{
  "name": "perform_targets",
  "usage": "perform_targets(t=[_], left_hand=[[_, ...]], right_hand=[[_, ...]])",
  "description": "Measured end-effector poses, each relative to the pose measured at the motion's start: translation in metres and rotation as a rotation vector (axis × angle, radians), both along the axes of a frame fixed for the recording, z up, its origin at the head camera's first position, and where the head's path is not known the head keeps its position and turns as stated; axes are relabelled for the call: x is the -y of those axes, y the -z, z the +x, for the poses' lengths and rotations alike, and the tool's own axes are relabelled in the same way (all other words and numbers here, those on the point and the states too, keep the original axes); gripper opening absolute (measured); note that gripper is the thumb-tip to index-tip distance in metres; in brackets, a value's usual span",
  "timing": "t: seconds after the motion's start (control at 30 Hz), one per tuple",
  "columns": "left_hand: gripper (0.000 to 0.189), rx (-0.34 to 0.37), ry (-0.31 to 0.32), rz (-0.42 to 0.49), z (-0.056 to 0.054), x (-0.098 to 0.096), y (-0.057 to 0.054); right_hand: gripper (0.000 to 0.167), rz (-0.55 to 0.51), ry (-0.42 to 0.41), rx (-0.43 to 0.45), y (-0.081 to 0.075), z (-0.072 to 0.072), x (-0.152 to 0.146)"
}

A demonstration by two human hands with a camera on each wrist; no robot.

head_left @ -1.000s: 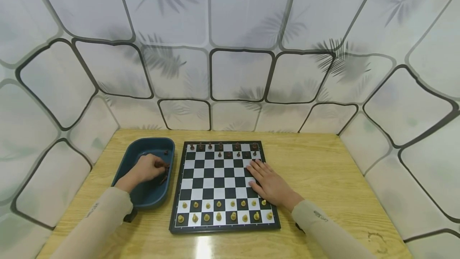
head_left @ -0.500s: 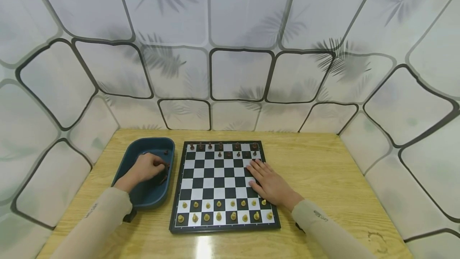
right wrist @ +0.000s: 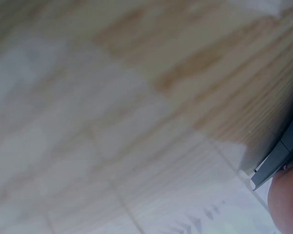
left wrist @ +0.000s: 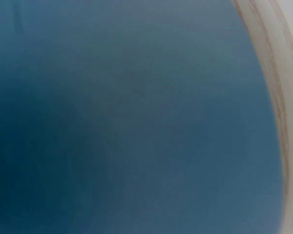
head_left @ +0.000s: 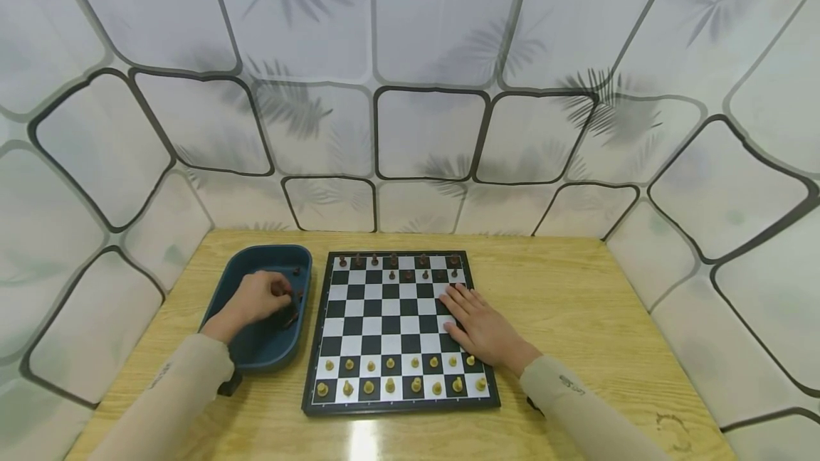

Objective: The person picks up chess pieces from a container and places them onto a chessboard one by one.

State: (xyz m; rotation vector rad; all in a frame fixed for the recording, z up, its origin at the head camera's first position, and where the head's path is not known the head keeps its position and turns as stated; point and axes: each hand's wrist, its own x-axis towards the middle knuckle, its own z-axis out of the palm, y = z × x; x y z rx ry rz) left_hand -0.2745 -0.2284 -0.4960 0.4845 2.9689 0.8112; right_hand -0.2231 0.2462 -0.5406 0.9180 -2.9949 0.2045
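Observation:
Inside the blue tray at the left, my left hand reaches down with curled fingers. Its fingertips are close to dark red chess pieces along the tray's right side; whether they pinch one is too small to tell. My right hand lies flat with straight fingers on the right edge of the chessboard. Yellow chess pieces fill the two near rows. Several dark red pieces stand in the far rows, with gaps. The left wrist view shows only blurred blue tray wall.
The wooden table carries the tray and the board side by side, with a narrow strip between them. Patterned curtain walls close off the back and both sides. One small dark piece lies at the tray's far end.
My left hand has shifted slightly to the left inside the tray, showing a bit more of the dark pieces beside its fingertips. The right hand and the board have not moved.

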Motion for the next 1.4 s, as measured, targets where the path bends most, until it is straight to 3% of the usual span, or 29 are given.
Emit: perform_targets(t=[0.4, 0.8, 1.4], left_hand=[[0.018, -0.042, -0.063, 0.061, 0.001, 0.001, -0.005], [0.017, -0.16, -0.088, 0.141, 0.004, -0.003, -0.023], [0.017, -0.171, -0.081, 0.192, 0.006, -0.026, -0.043]], right_hand=[[0.065, 0.003, -0.009, -0.011, -0.002, 0.0, 0.0], [0.065, 0.001, 0.005, -0.002, -0.001, 0.0, 0.0], [0.065, 0.001, 0.003, 0.001, -0.002, 0.001, 0.0]])
